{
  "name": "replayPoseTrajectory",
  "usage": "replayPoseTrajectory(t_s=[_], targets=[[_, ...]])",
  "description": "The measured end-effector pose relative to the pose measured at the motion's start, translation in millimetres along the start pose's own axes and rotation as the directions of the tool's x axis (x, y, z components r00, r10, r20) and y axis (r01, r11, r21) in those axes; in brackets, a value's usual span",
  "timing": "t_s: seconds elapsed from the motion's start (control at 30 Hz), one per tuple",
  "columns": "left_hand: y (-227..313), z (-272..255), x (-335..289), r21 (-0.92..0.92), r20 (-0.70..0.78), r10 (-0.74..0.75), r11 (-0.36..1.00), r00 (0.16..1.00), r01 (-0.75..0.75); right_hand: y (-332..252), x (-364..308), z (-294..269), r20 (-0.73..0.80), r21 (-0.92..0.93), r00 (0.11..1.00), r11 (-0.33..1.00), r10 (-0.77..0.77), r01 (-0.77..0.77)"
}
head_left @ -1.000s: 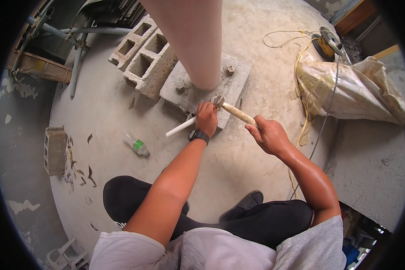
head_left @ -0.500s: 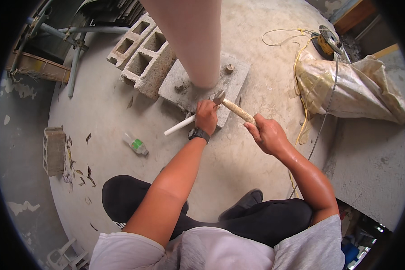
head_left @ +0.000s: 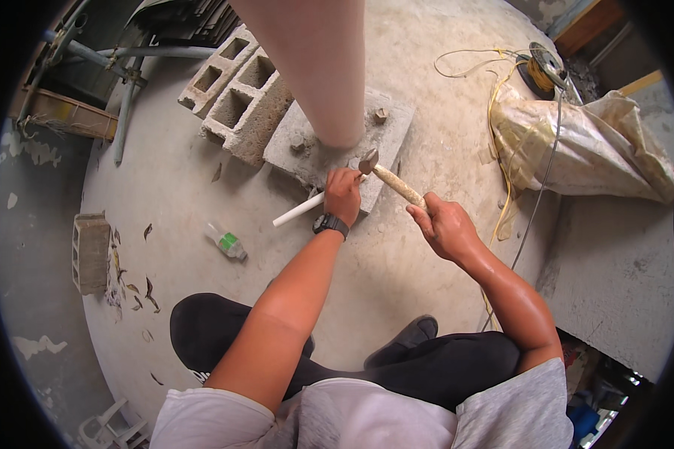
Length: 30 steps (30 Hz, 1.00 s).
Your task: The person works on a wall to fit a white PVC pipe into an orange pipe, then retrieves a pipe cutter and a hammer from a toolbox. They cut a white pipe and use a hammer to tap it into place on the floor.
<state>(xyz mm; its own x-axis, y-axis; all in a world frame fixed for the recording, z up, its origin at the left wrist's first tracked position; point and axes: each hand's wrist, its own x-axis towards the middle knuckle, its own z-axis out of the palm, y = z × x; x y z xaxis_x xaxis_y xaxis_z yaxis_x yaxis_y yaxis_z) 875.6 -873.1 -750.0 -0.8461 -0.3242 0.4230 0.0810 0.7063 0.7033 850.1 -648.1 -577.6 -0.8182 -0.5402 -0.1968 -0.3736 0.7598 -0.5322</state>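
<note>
My left hand is closed around a slim white pipe, whose free end sticks out to the lower left. Its other end is mostly hidden by my fingers. A hammer with a worn, pale wooden handle is gripped in my right hand. The steel hammer head lies just beyond my left fingers, above the concrete base. A thick pale round post rises from that base, with a large bolt on its right and another bolt on its left.
Hollow concrete blocks stand left of the base. On the floor are a plastic bottle and another block. To the right lie a cable spool, loose yellow wire and a dirty white sack. Metal scaffold pipes occupy the upper left.
The hammer head has shifted slightly to the right, away from my left fingers. My left hand and the white pipe have hardly moved.
</note>
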Motion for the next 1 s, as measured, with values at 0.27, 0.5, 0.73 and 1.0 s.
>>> replayPoseTrajectory(t_s=[0.27,0.5,0.73,1.0], targets=[[1.7,-1.0,-1.5,-0.009,-0.013,-0.017,1.000,1.000,0.017,-4.8,-7.3,-6.2,-0.041,0.161,0.999,0.987,0.023,-0.016],[1.1,0.2,0.1,0.022,-0.013,-0.027,0.999,1.000,0.027,1.3,-4.8,0.8,0.051,-0.007,0.998,0.999,0.043,-0.042],[1.7,-0.1,-0.4,0.054,-0.024,0.002,0.999,1.000,-0.001,0.6,-8.4,-2.0,0.063,0.023,0.996,0.997,0.065,-0.067],[0.3,-2.6,1.1,0.082,0.005,0.028,0.996,1.000,-0.028,-3.1,-9.3,-2.5,0.074,0.032,0.996,0.998,0.059,-0.062]])
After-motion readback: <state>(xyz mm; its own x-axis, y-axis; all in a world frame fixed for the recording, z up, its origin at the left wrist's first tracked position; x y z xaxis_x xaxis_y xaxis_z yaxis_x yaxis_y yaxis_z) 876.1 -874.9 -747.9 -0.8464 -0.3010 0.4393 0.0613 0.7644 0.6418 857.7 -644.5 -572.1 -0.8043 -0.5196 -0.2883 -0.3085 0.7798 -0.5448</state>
